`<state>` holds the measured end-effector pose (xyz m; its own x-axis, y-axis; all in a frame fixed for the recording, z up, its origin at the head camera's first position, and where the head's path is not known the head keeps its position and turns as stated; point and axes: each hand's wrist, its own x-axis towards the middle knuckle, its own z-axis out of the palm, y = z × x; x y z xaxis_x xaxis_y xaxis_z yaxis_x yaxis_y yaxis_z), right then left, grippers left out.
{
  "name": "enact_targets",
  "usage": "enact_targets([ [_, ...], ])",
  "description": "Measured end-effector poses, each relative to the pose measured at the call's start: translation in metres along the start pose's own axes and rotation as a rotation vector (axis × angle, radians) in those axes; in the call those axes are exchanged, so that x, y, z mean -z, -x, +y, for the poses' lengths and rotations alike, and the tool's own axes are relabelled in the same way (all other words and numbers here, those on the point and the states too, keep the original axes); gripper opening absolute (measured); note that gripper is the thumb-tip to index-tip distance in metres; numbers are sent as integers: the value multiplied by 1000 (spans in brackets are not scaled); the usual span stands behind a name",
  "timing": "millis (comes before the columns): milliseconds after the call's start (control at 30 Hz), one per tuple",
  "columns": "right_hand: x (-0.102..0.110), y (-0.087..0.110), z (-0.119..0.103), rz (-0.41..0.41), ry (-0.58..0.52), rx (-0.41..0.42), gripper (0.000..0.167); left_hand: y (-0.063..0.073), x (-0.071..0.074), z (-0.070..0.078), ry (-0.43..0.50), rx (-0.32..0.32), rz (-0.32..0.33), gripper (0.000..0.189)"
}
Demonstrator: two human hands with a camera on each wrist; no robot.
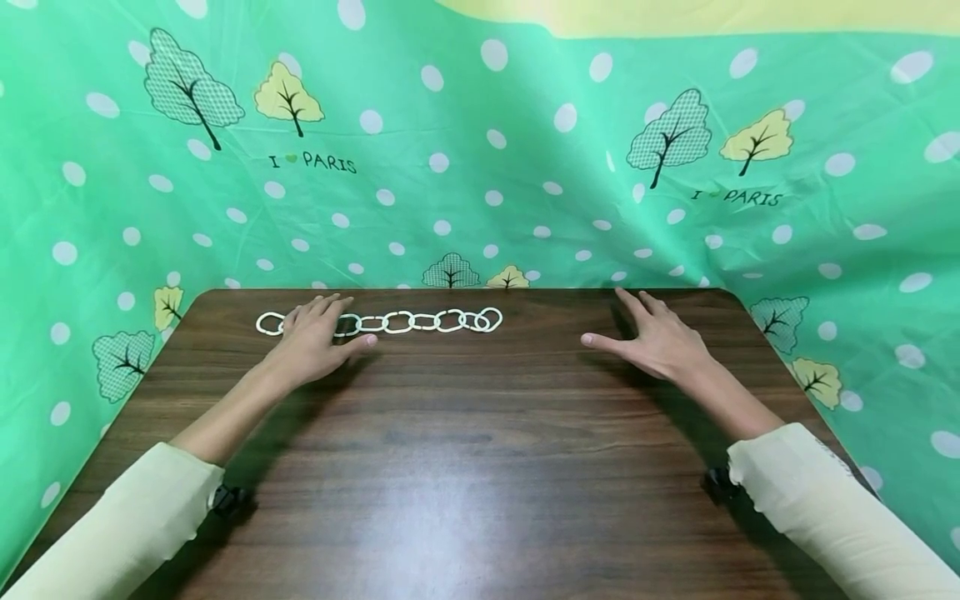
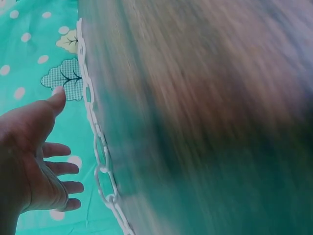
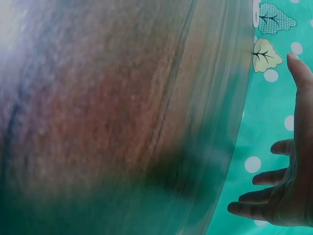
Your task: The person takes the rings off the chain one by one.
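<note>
White chain (image 1: 412,322) lies on the table (image 1: 465,433), roughly straight, strung out along the far edge, mostly left of centre. Oval links; the ones at its right end overlap, last one skewed. Left hand (image 1: 311,340) is over the chain's left part and hides a few links in the head view; left wrist view shows a gap between fingers and chain, so no grip. Left fingers extended and slightly spread, thumb out toward the middle. Right hand (image 1: 662,340) is well right of the chain, near the far edge, holding nothing; fingers extended, thumb pointing inward. Right wrist view catches just a sliver of white at the table edge. Both forearms in pale sleeves (image 1: 817,504), a small black device (image 1: 231,500) under each cuff. Table is dark wood grain, glare on the near half. Behind and down both sides: green cloth (image 1: 480,108), white dots, printed trees, "I PARIS" lettering, yellow band up top.
</note>
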<state>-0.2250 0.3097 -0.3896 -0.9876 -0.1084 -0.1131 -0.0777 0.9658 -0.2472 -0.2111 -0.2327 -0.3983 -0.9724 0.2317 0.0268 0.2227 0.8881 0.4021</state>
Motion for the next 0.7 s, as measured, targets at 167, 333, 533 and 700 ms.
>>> enact_targets([
  [167, -1, 2, -1, -3, 14, 1, 126, -5, -4, 7, 25, -11, 9, 93],
  [333, -3, 4, -5, -13, 14, -1, 126, -8, -8, 13, 33, -19, -3, 95],
  [533, -3, 1, -5, -25, 4, 4, 124, -15, -13, 21, 59, -29, -23, 98],
  [700, -4, -1, -9, -22, -10, 20, 126, -21, -16, 26, 73, -55, -27, 94],
])
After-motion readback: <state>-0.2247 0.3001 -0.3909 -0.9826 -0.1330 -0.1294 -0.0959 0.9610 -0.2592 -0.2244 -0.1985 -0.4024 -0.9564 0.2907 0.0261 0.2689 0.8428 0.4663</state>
